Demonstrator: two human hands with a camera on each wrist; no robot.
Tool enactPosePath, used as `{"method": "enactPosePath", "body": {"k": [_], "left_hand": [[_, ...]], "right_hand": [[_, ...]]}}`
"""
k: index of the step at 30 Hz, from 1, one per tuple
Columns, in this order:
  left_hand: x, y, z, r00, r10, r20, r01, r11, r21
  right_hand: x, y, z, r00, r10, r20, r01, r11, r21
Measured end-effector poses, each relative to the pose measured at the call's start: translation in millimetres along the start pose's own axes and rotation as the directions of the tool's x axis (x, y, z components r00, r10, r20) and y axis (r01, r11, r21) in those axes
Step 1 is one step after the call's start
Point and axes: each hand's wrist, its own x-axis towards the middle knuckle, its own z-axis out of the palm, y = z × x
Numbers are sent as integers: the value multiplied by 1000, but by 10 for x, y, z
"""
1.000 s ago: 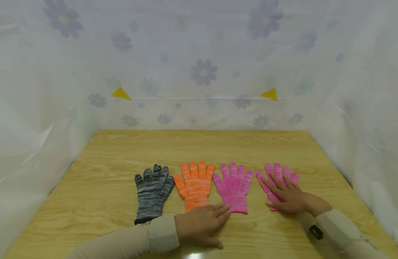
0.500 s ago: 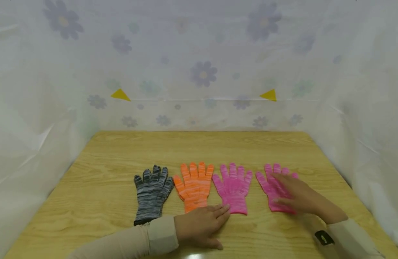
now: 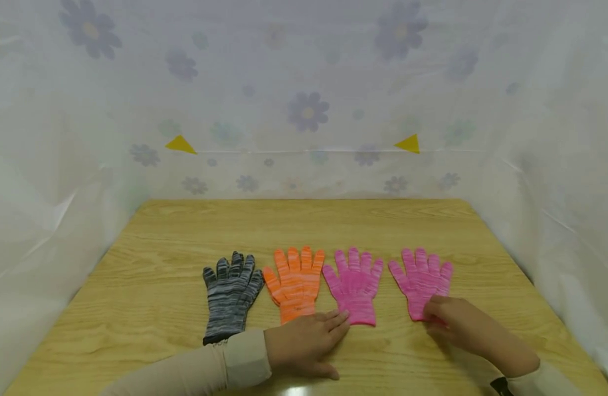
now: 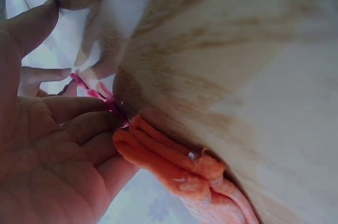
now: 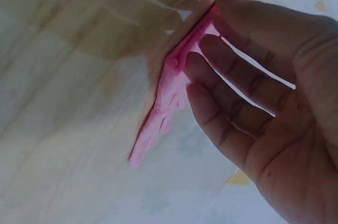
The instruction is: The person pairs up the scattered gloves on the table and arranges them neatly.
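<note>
Four knitted gloves would be too many to number, so several lie flat in a row: a grey-black glove [image 3: 230, 300], an orange glove [image 3: 298, 286], a pink glove [image 3: 355, 289] and a rightmost pink glove [image 3: 420, 278]. My left hand [image 3: 304, 342] rests with straight fingers on the table, fingertips at the lower left cuff of the first pink glove, covering the orange cuff's edge. The left wrist view has the orange glove [image 4: 174, 163] beside the fingers. My right hand [image 3: 469, 327] pinches the rightmost pink glove's cuff between thumb and forefinger; its other fingers curve loosely in the right wrist view.
A wooden table [image 3: 304, 225] carries the gloves near its front half. Behind and at both sides hangs a white sheet [image 3: 264, 66] with flower prints. Two yellow triangles [image 3: 181, 144] mark the back sheet.
My right hand has lifted off the rightmost pink glove's palm and drawn back to its cuff, now pinching it. My left hand stays where it was.
</note>
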Motion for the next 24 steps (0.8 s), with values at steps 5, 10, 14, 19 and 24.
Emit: {"method": "enactPosePath", "body": {"k": [5,10,14,19,24], "left_hand": [[2,-7,5,1000,3,3,-3,1000,-7],[-2,-3,3,1000,1,7,-1,1000,-15],[-4,-8,7,1000,3,6,-3,1000,-8],[1,-5,-4,1000,8,-1,-8,1000,-1],[-2,-2,-19,1000,7,-2,-7,1000,-2]], "right_hand": [[16,-40,42,1000,23,-5,-24,999,-39],[39,-85,76,997,74,8,-73,992,-100],[60,-98,112,998,56,-10,-57,984,-168],[86,-103,123,999,50,-4,-50,981,-187],[116,-129,107,999,42,11,-38,974,-221]]}}
